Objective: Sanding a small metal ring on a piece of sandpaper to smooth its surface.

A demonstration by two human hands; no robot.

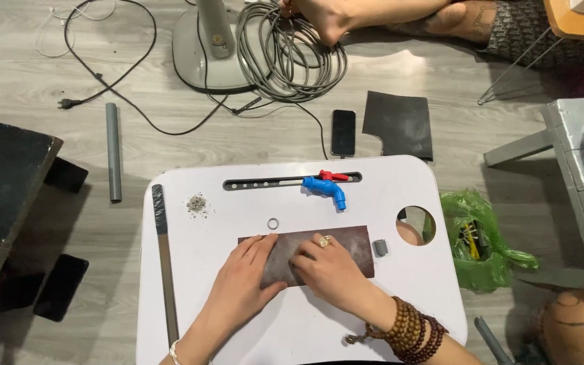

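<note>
Both hands are flat down on a dark brownish sheet [346, 238], looks like sandpaper or thin abrasive paper, lying on the white table [292, 324]. Left hand [241, 280] is spread open, palm pressing the left part of the sheet, fingers reaching toward its top edge; right hand [329, 267] is loosely curled with fingertips pinning the middle, gripping nothing really, just holding it down. I'd guess the sheet is light, floppy and a bit grippy on one face, so it will slide or curl unless pressed flat; best picked up by a free corner or the right-hand edge, which sticks out past the right hand. Just beyond the left fingertips sits one small metal ring [273, 223], tiny and easy to flick away. Right of the right hand, touching the sheet's end, one short grey pipe stub [380, 247]. Further up from the right hand, one blue plastic tap [326, 185] with a red handle, rigid and light I'd say. Far left of the left hand, one long flat bar [164, 263] along the table edge, plus one little pile of grit [197, 203]. On the floor beyond: one grey pipe [113, 151], one phone [343, 132], another dark sheet [400, 123].
</note>
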